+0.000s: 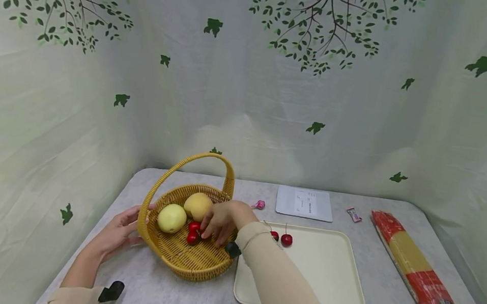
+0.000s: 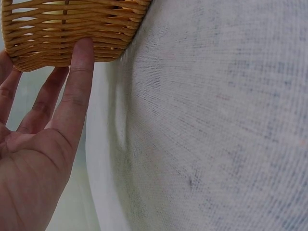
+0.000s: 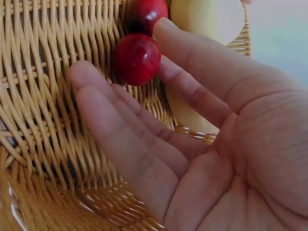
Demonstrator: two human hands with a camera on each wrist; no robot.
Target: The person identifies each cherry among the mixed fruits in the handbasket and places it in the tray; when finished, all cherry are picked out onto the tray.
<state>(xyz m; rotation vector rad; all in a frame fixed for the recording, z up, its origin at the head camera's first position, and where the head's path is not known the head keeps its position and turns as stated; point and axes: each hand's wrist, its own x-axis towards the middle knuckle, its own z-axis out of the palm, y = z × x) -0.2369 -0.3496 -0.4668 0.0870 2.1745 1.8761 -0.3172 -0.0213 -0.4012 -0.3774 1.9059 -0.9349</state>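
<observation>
One left hand [image 1: 114, 235] at far left, fingers extended, touching the outside of a wicker basket [image 1: 198, 265] on the grey worktop [image 1: 146, 293]. In the basket: pale green fruit [image 1: 172, 218], yellow fruit [image 1: 195, 204] just behind, two red cherries [image 1: 192, 238] to their right. Right hand [image 1: 222, 221] reaches in, fingers apart and slightly bent, thumb and index right by those cherries; contact unclear. Next, pink lollipop [image 1: 260, 204]; cream tray [image 1: 314, 284] carrying two stemmed cherries [image 1: 286, 240]; white packet [image 1: 305, 204] behind; small wrapped candy [image 1: 354, 215]; long red-and-yellow package [image 1: 417, 270], slanted.
</observation>
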